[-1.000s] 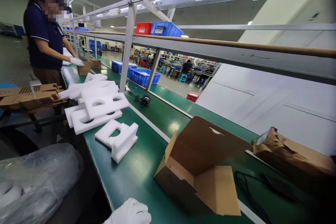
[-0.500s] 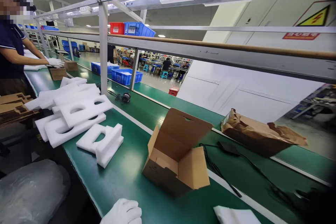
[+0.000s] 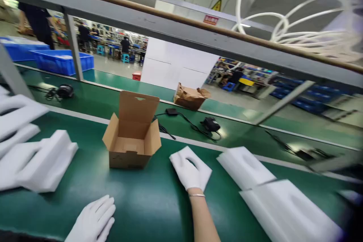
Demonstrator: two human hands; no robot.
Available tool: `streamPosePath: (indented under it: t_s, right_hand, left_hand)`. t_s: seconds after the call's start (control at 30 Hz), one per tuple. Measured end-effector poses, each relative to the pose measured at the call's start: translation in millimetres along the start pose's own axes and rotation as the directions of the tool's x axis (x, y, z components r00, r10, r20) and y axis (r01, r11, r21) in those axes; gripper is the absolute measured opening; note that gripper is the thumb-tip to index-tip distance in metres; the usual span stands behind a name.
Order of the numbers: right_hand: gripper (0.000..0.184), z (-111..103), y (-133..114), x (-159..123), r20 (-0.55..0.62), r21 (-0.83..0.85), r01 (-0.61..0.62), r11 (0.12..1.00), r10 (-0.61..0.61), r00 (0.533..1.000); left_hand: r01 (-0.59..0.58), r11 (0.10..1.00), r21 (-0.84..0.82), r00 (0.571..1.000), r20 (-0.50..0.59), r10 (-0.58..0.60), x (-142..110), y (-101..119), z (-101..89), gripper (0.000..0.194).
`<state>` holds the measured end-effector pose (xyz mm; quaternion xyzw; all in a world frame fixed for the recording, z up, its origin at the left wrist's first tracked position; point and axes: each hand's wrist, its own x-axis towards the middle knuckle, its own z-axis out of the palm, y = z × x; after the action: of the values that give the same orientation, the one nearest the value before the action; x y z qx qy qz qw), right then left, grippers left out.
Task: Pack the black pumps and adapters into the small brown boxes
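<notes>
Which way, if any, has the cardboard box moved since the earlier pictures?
No, it looks unmoved: the box still sits just in front of the white stripe on the green belt. Only the view has turned.

**Around the open carton (image 3: 131, 132)**

The carton stands upright on the table (image 3: 85, 181). Left of it lie foam inserts (image 3: 42, 162). Just right of it, the right hand (image 3: 190, 170) rests on a foam piece (image 3: 204, 170), with two larger foam inserts (image 3: 245, 168) further right. The left hand (image 3: 93, 219) lies on the table, in front of the carton and slightly left. Behind the carton, on a rear table (image 3: 147, 95), a power adapter (image 3: 171, 112) and a second adapter (image 3: 210, 124) lie to the right, a torn paper package (image 3: 190, 96) beyond them. A cable bundle (image 3: 51, 92) sits behind and left, with plastic crates (image 3: 61, 62) beyond the rail.
</notes>
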<state>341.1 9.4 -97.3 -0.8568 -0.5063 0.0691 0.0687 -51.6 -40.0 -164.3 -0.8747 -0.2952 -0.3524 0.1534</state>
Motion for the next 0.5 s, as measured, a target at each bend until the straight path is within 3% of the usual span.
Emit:
streamPosePath:
  t_s: [0.27, 0.37, 0.5]
  right_hand:
    - [0.051, 20, 3, 7, -0.006, -0.046, 0.058, 0.997, -0.058, 0.998]
    - [0.05, 19, 2, 4, -0.03, -0.054, 0.07, 0.996, -0.071, 0.997]
    - [0.051, 19, 1, 2, -0.055, -0.07, 0.049, 0.996, -0.053, 0.997]
  left_hand:
    - [-0.031, 0.999, 0.036, 0.999, 0.026, 0.03, 2, -1, 0.4, 0.027]
    - [-0.114, 0.992, 0.061, 0.993, 0.037, 0.112, -2, -7, 4.6, 0.029]
    - [-0.264, 0.964, 0.021, 0.964, -0.002, 0.264, -17, -26, 24.7, 0.034]
